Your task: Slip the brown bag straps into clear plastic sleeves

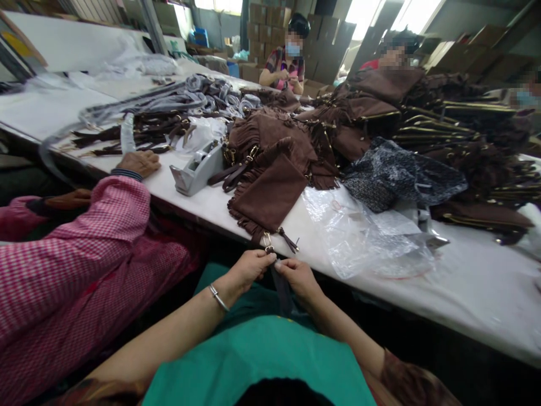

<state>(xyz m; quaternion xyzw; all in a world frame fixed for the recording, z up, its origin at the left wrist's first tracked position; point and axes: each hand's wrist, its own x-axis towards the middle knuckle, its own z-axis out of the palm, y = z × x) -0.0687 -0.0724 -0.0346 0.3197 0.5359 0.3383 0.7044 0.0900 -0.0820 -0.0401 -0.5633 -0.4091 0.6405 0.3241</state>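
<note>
At six o'clock, nearest the wearer, the left hand (252, 268) and right hand (298, 276) pinch a dark strap (284, 290), fingertips almost together; they cover part of it, and its lower end fades into shadow. Just beyond, at twelve, a gold-coloured clasp (267, 242) sits beside the corner of a fringed brown bag (270, 194) on the bench (477, 270); whether the two are joined is hard to make out. Crumpled clear plastic (367, 242) lies toward one to two o'clock, a tape dispenser (198, 169) at eleven. At ten to eleven rests a co-worker's hand (137, 163), its owner cut off by the frame. Farther, one o'clock holds heaped brown bags (422, 113), overlapping past counting. Behind a masked person (285, 67) at twelve, stacked cartons (264, 31) are too blurred to read.
</note>
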